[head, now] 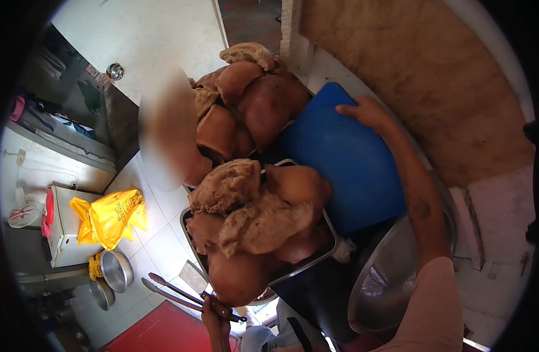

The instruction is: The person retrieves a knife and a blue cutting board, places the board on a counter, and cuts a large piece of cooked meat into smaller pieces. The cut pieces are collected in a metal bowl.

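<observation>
My left hand (pixel 216 319), low in the view, is closed around kitchen tongs (pixel 181 295) whose two arms point left, slightly apart. My right hand (pixel 368 112) grips the far right edge of a blue cutting board (pixel 342 163), thumb on its top face. Just left of the board, a metal tray (pixel 302 269) is heaped with large brown pieces of what looks like cooked meat (pixel 267 224), some smooth-skinned, others with pale rough sides up. Behind it rises a second heap of similar pieces (pixel 265 103), its support mostly hidden.
A large metal basin (pixel 384 281) stands below my right forearm. A wooden panel (pixel 419 88) borders the right. On the left are a yellow plastic bag (pixel 115 218), a white cabinet-like box (pixel 67 226), metal bowls (pixel 116 270) and a red surface (pixel 159 330). A blurred patch hides part of the back left.
</observation>
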`<state>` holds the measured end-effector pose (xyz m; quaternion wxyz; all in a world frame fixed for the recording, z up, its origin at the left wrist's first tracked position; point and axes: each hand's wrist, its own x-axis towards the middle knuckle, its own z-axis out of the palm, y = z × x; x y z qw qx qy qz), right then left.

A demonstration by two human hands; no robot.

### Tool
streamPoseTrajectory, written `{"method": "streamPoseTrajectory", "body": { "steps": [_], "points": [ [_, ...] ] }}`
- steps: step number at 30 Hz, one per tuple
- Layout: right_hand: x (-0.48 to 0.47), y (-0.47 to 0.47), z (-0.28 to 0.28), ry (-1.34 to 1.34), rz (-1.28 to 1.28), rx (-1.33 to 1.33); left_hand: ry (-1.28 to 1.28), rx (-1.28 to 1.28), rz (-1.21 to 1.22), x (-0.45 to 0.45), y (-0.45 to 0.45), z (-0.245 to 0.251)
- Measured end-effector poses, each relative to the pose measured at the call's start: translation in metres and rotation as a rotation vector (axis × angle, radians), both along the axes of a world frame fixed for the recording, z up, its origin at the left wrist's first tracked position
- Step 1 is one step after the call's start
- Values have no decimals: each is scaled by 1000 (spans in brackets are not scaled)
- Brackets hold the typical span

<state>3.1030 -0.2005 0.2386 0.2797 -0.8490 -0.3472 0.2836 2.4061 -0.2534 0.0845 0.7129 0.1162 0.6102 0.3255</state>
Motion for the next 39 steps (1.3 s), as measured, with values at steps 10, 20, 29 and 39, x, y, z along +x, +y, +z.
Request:
{"method": "streamPoseTrajectory", "body": {
  "steps": [10,20,29,39],
  "points": [
    [-127,-45,119,-837,-126,365,-58,31,1,-12,3,-24],
    [-315,-139,272,-946,-679,681,-511,-60,-82,64,-27,-34],
    [-573,-250,353,-1103,-801,274,-399,-39,-151,9,31,-28],
    [-718,-391,179,-718,-1340,91,-283,28,-316,-183,80,1]
  ]
}}
